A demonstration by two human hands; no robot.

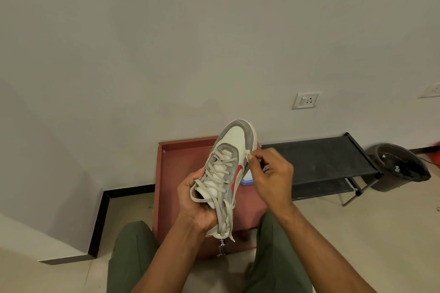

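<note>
While in two hands (197, 200) (271, 173), one sneaker (235, 140).

The grey-and-white lace-up sneaker (234, 164) is held above the reddish-brown rimmed low surface (171, 173), toe far, heel near. The left hand (197, 202) grips its heel end from the left. The right hand (271, 173) is at its right side near the toe, pinching a small white piece (248, 153) against it.

The surface stands at the far wall, between the person's knees. A small blue-and-white object (247, 181) lies on it, mostly hidden behind the sneaker. The black two-tier metal rack (321, 157) stands just right of the surface, with the dark round bin (400, 166) further right. The white wall socket plate (307, 100) sits above the rack's left end.
</note>
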